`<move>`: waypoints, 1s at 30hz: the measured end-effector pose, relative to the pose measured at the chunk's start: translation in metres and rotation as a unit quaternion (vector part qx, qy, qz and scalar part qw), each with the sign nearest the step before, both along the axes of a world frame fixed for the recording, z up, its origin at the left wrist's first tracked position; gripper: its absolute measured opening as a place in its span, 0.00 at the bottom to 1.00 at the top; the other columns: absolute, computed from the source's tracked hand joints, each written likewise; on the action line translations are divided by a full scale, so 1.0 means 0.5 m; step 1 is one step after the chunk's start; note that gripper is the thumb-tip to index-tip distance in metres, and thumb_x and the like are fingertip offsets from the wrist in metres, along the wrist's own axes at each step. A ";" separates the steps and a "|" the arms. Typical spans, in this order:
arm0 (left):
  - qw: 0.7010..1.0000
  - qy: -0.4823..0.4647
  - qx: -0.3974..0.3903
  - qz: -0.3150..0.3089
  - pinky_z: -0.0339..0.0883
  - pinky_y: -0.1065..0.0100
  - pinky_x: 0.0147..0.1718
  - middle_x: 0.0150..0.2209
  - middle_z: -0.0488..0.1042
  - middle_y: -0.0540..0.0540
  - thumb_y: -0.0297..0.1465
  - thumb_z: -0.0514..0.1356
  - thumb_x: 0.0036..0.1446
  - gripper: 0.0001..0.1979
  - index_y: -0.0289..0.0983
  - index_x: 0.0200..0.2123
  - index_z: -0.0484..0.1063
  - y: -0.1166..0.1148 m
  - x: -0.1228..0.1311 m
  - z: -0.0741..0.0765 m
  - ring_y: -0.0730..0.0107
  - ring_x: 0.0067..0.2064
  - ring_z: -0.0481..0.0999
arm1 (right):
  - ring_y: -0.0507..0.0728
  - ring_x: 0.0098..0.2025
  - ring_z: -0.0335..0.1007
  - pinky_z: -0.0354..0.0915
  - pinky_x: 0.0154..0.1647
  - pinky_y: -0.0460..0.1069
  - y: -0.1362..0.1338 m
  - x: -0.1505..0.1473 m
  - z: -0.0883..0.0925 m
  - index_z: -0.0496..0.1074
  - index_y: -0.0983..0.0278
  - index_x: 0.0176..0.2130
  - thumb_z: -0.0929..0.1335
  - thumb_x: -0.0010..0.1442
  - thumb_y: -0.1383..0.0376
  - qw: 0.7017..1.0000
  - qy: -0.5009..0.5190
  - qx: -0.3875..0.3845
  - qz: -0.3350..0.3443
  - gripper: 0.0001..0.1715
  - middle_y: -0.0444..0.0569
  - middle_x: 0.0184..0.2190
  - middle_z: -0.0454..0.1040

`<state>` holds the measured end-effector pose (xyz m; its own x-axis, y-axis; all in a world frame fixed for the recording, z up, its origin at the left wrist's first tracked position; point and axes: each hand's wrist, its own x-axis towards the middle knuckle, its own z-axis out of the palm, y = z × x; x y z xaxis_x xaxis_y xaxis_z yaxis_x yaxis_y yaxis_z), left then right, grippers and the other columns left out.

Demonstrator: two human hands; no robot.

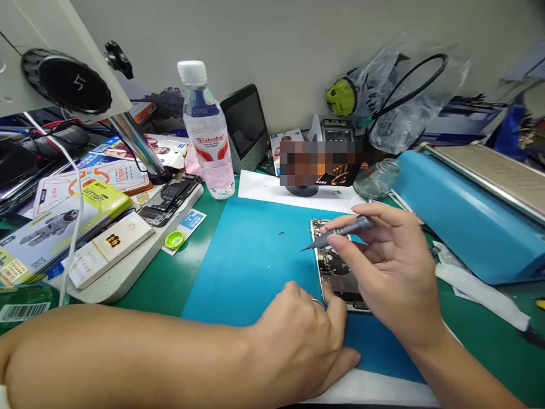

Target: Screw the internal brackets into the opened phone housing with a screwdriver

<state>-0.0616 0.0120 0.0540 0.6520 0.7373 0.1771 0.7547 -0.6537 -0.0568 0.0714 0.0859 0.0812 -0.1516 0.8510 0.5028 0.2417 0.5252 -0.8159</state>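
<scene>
An opened smartphone (pixel 347 284) lies on the blue mat (pixel 251 255), with its dark inner parts showing inside a light frame. My left hand (pixel 300 335) rests at the phone's lower left with its fingers curled. Its index finger presses on the phone's edge, and the thumb lies just below the lower end. Over the upper part of the phone, my right hand (pixel 394 267) pinches a small grey precision screwdriver (pixel 340 233) between thumb and fingers. The tool is nearly level, its thin tip pointing left past the phone's side, apart from the mat. Small dark bits (pixel 281 233) lie on the mat.
At the left, a second opened phone (pixel 170 199) and several boxes (pixel 110 247) sit near a microscope stand (pixel 140 147). A water bottle (pixel 207 130) stands behind the mat. To the right are a blue machine (pixel 464 221), a glass jar (pixel 378 179) and a white-handled tool (pixel 485 292).
</scene>
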 end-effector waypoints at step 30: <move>0.789 -0.519 -0.321 0.064 0.53 0.73 0.24 0.23 0.63 0.57 0.34 0.56 0.68 0.08 0.37 0.38 0.73 0.062 -0.013 0.014 0.77 0.24 0.61 | 0.56 0.39 0.83 0.80 0.40 0.52 -0.017 0.119 -0.022 0.70 0.55 0.48 0.78 0.57 0.61 0.947 0.267 -0.079 -0.161 0.22 0.41 0.35 0.82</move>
<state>-0.0679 0.0432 0.0611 0.3129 0.9408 0.1303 0.2387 -0.2106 0.9480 0.1310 0.0773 0.0702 0.3685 0.8809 0.2971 -0.1006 0.3555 -0.9292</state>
